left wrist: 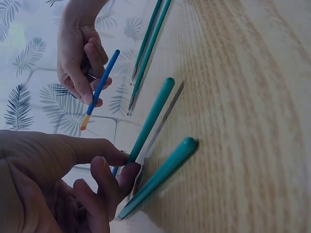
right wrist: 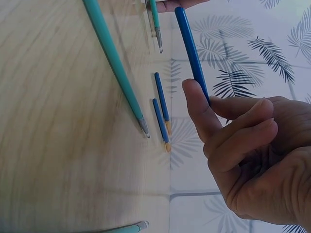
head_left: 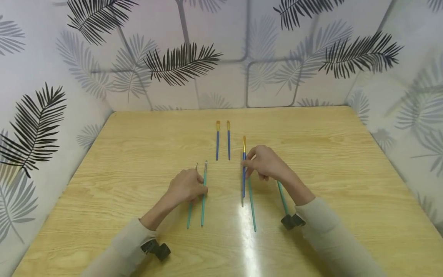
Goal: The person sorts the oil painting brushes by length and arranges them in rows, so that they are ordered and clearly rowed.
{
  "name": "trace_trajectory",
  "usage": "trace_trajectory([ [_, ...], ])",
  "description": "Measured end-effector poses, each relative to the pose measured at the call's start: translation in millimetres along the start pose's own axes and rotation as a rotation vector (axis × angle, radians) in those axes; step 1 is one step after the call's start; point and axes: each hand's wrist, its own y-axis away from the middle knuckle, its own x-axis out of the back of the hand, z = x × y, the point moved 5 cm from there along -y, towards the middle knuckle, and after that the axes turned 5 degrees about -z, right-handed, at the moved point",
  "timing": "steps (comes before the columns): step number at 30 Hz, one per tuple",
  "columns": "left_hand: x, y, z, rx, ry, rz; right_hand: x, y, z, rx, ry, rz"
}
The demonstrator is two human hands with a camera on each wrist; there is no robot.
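Note:
In the head view my left hand (head_left: 183, 186) pinches a teal paintbrush (head_left: 202, 209) between thumb and fingertip. Its shadow in the left wrist view shows the handle end (left wrist: 163, 92) raised off the table. A second teal paintbrush (head_left: 189, 217) lies beside it, partly under the hand. My right hand (head_left: 264, 161) holds a blue paintbrush (right wrist: 192, 46) in a pinch above the table, its tan bristles pointing to the far side. Below that hand lie two more teal brushes, one (head_left: 252, 209) close to the blue brush and another (head_left: 282, 198) under the wrist.
Two blue paintbrushes (head_left: 217, 144) (head_left: 228, 146) lie side by side farther back, bristles away from me. The wooden table (head_left: 138, 142) meets a leaf-patterned wall covering (head_left: 221, 92) at the back and sides. Each sleeve carries a small black camera (head_left: 155, 249).

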Motion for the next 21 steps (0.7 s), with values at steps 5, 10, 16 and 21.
trace_trajectory([
  [5, 2.6, -4.2, 6.5, -0.029, -0.028, 0.007, 13, 0, -1, 0.0, 0.0, 0.021],
  [10, 2.6, -7.7, 11.5, -0.022, -0.056, 0.004, 24, 1, -1, 0.003, 0.012, 0.036],
  [16, -1.7, -5.2, 13.5, -0.032, -0.106, 0.017, 28, -1, -1, 0.01, -0.005, 0.054],
  [21, -4.8, 2.8, 10.3, -0.038, -0.139, 0.022, 26, -9, -2, 0.044, 0.001, 0.026],
])
